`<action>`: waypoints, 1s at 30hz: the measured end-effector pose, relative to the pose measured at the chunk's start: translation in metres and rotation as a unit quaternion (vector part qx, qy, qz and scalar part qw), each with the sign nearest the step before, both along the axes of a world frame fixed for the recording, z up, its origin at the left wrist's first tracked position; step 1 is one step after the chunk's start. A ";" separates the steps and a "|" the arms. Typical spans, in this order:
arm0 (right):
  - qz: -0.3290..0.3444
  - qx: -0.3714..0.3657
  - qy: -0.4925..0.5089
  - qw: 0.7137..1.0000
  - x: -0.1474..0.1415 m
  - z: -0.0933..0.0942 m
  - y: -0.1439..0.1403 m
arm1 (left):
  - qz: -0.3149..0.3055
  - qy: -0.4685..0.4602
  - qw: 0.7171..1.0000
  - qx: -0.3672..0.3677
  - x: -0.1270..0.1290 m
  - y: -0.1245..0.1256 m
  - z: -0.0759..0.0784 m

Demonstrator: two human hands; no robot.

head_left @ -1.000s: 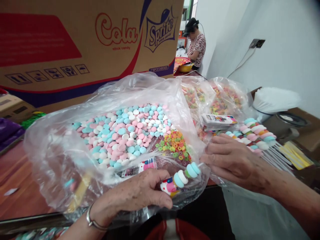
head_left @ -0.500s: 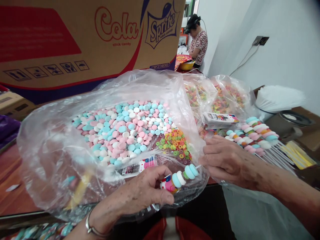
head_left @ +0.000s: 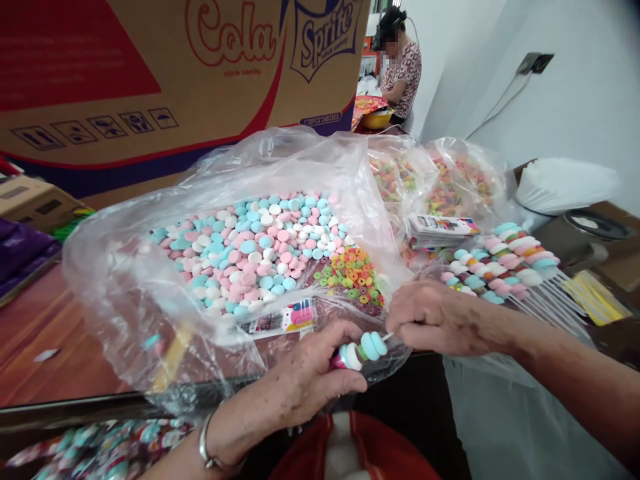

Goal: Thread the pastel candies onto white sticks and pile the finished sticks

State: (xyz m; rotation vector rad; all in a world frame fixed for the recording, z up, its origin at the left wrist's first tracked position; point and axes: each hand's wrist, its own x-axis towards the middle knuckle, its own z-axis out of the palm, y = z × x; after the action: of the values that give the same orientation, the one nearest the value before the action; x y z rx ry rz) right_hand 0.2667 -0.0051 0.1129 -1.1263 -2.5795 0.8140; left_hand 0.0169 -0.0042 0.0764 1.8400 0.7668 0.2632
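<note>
My left hand (head_left: pixel 305 377) grips a candy skewer (head_left: pixel 361 350) by its printed pink end; blue, white and green round candies are threaded on it. The fingertips of my right hand (head_left: pixel 437 319) pinch the thin white stick tip at the skewer's right end. Just behind both hands lies a big clear plastic bag (head_left: pixel 115 287) filled with pink, blue and white disc candies (head_left: pixel 255 250) and a patch of small colourful ring candies (head_left: pixel 353 279). A printed label card (head_left: pixel 287 319) lies in the bag near my left hand.
A pile of finished candy skewers (head_left: pixel 500 263) lies to the right, their sticks pointing right. Bags of ring candies (head_left: pixel 440 190) and a stack of cards (head_left: pixel 440 227) sit behind it. A large Cola/Sprite carton (head_left: pixel 150 80) stands at the back. Another person (head_left: pixel 400 60) sits far behind.
My right hand has drawn left and closed its fingers on the stick tip. My left hand has slid up the skewer, covering more of the printed end. The view has dipped slightly.
</note>
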 end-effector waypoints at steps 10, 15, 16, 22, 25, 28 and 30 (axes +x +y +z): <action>0.072 -0.014 0.064 0.995 -0.001 -0.003 0.004 | 0.061 -0.007 0.988 -0.139 0.006 -0.017 0.023; 0.081 -0.034 0.066 0.994 -0.001 0.000 0.000 | 0.068 0.113 0.976 -0.171 -0.015 -0.026 0.036; 0.081 -0.031 0.064 0.994 -0.001 -0.001 -0.001 | 0.064 0.125 0.975 -0.172 -0.019 -0.029 0.035; 0.079 -0.019 0.037 0.996 -0.005 -0.006 -0.006 | 0.074 0.128 0.976 -0.163 -0.033 -0.040 0.019; 0.073 0.001 0.005 0.997 -0.011 -0.005 -0.009 | 0.080 0.122 0.979 -0.141 -0.030 -0.036 0.015; 0.066 0.009 0.004 0.998 -0.018 -0.004 -0.012 | 0.070 0.127 0.985 -0.090 -0.024 -0.032 0.012; 0.071 -0.021 0.025 0.997 -0.021 -0.005 -0.011 | 0.067 0.120 0.989 -0.057 -0.020 -0.030 0.008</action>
State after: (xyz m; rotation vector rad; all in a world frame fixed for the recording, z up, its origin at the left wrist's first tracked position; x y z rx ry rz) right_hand 0.2453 -0.0157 0.1080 -0.9277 -2.6360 0.9182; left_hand -0.0035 -0.0343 0.0843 1.7326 1.0531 0.0824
